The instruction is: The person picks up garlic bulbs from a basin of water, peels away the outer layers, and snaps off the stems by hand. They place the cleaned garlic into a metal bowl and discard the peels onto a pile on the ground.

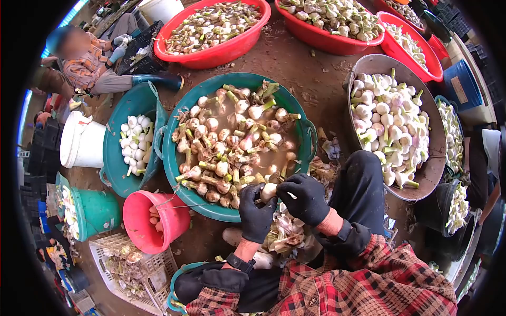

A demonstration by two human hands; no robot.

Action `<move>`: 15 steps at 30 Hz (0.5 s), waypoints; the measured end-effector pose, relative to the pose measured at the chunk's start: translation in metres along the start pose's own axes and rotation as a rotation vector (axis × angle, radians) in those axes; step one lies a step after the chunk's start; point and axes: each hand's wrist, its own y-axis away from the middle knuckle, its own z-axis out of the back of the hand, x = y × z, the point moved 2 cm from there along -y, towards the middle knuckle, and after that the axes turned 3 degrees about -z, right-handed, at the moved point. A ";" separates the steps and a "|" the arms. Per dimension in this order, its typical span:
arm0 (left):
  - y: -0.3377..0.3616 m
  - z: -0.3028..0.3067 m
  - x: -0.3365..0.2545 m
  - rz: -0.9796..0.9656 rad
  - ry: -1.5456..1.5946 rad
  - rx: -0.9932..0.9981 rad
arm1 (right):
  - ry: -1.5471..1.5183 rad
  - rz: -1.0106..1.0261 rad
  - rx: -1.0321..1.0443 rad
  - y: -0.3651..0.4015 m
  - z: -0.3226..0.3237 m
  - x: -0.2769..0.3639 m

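One garlic bulb [269, 191] sits btw both gloved hands, just over the near rim of the big teal basin [169, 158]. L hand [256, 213] has a black glove and a watch [240, 262] on the wrist. It wraps the bulb from below-left, fingers closed on it. R hand [304, 199], also in a black glove, is right beside it w/ fingers curled and tips pressed on the bulb's right side. A small white sliver [291, 195] shows at its thumb; we can't tell what it is. So the hands are together, both clamped on the same bulb.

Under the hands is a pile of peels [287, 231]. The teal basin holds muddy water [224, 113] w/ lots of unpeeled bulbs [221, 168], stems on. Left of it, against its rim, a smaller teal tub [113, 174] is tilted and holds clean white bulbs [136, 147].

A pink bucket [176, 218] sits just below-left of the basin, near L hand. A green bucket [100, 210] and a white bucket [79, 142] are further left, and a white crate [105, 247] w/ scraps is at lower left.

To the right — a metal basin [435, 163] full of peeled bulbs [390, 126] w/ green stubs. On the far side are red basins [211, 55] w/ more garlic. Another person [87, 68] sits top left, well apart from us, gloved hands at a black crate [145, 58].
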 end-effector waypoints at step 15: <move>0.003 0.003 -0.012 -0.273 -0.245 0.020 | -0.098 -0.030 0.012 0.010 -0.008 -0.010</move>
